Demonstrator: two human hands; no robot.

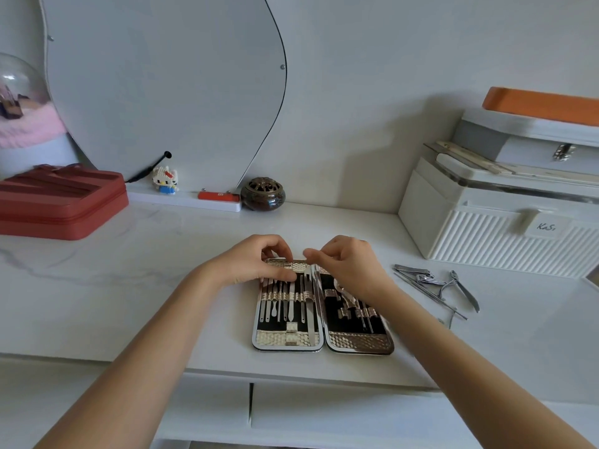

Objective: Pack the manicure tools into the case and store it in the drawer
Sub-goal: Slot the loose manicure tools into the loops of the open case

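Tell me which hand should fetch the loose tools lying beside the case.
Right hand, probably: the loose tools lie on the table right of the open case, on its side; the left hand would cross over.

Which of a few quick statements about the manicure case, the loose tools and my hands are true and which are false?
1. The manicure case lies open on the white desk. True.
2. All tools are packed. False: loose metal tools, nippers among them, lie on the desk right of the case.
3. Both hands are at the case's far end. True: the left hand and the right hand meet there.
4. The red zippered case sits to the right. False: it is at the far left.
5. The drawer below the desk is pulled out. False: its front looks closed.
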